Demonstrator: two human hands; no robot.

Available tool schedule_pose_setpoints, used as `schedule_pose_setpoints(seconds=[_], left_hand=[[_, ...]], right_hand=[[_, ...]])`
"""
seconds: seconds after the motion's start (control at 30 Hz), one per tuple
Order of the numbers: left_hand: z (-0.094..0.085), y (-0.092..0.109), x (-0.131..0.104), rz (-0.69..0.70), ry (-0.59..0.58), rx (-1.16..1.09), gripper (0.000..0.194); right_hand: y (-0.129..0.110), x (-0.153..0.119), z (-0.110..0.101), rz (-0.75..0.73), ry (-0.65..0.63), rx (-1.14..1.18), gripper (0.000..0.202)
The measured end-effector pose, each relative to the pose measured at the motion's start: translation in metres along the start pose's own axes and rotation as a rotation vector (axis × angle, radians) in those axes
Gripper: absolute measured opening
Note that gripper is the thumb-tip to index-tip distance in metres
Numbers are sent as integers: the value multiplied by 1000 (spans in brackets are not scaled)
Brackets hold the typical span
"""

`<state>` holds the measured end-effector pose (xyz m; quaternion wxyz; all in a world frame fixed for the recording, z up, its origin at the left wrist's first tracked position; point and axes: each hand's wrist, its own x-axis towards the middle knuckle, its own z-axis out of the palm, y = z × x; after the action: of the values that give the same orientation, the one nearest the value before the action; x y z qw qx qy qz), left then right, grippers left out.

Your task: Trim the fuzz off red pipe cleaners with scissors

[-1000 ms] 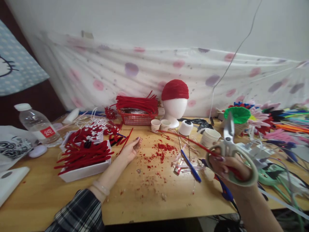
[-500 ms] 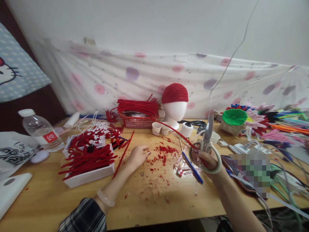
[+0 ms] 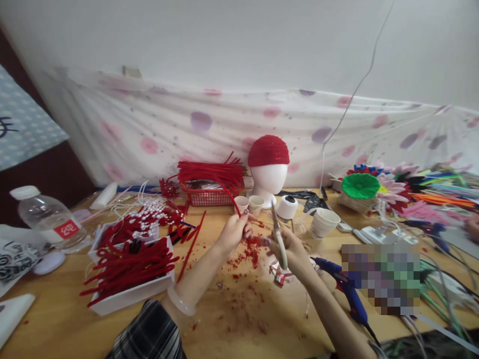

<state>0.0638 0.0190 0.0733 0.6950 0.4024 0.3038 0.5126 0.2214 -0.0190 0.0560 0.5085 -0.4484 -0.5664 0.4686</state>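
Note:
My left hand is closed on a red pipe cleaner, pinched between thumb and fingers, its length rising toward the back. Just to its right, my right hand grips a pair of scissors with pale handles, blades pointing up and away. The two hands are apart. Red fuzz clippings lie scattered on the wooden table beneath and between them. Left of my left arm, a white box holds many folded red pipe cleaners.
Behind stand a red basket of pipe cleaners, a white foam head in a red cap, paper cups and a thread spool. A blue glue gun lies right. A water bottle stands left. A co-worker's hand shows far right.
The pipe cleaner has passed from my right hand to my left, which has risen off the table. My right hand has moved left with the scissors. The view has shifted slightly.

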Motion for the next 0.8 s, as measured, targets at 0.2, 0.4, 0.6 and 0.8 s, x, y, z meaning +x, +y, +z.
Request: schedule_pose_setpoints(seconds=[0.2, 0.4, 0.6, 0.8], left_hand=[[-6, -6, -5, 84, -82, 338, 17], [-7, -12, -9, 343, -174, 727, 20], [-21, -12, -5, 261, -156, 689, 24], [-49, -15, 2, 111, -109, 559, 25]], right_hand=[[-17, 34, 8, -125, 130, 49, 42], [-23, 34, 12, -136, 177, 52, 38], [-37, 35, -13, -192, 362, 54, 37], [-54, 41, -51, -342, 662, 204, 32]])
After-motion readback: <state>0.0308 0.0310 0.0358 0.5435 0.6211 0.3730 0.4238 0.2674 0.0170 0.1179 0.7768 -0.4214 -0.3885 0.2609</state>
